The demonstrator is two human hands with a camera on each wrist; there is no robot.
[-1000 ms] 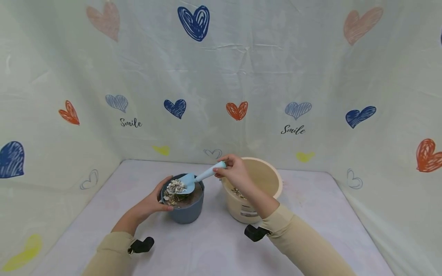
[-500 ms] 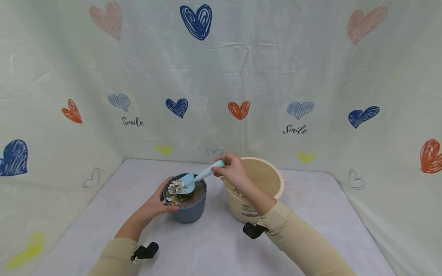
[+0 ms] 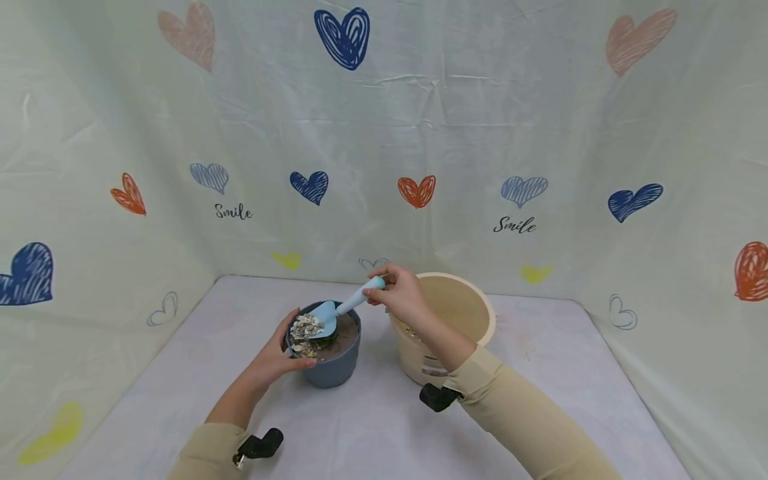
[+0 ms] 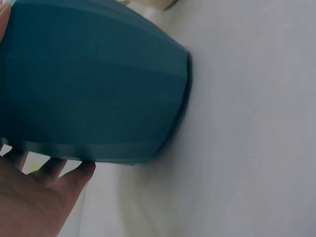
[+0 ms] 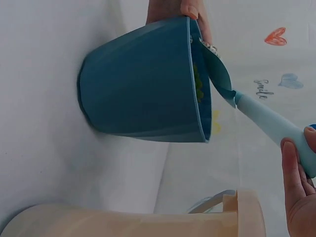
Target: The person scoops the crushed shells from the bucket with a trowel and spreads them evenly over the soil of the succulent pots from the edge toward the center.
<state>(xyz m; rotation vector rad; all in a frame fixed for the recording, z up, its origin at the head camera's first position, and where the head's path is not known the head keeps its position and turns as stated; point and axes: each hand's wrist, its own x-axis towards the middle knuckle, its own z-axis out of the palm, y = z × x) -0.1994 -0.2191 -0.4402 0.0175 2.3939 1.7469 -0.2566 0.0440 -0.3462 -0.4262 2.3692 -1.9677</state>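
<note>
A blue-grey flower pot [image 3: 333,368] stands on the table with brown soil and a bit of green plant [image 3: 327,342] inside. My left hand [image 3: 273,360] grips its left side, thumb in front and fingers at the back; the left wrist view shows fingertips [image 4: 81,170] against the wall. With my right hand [image 3: 403,297] I hold the handle end of a light-blue hand trowel [image 3: 354,301]. Its blade [image 5: 217,71] slopes down over the pot's opening, bearing pale, crumbly grit [image 3: 306,325]. More grit lies below it along the left inside of the pot.
A larger cream bucket [image 3: 480,327] stands right of the pot, behind my right forearm, with some grit visible in it. The table [image 3: 372,427] has a white cover. A curtain [image 3: 384,120] printed with hearts hangs behind.
The head view has shifted slightly. My right hand and the trowel have moved a little left over the pot. My left hand keeps its grip on the pot.
</note>
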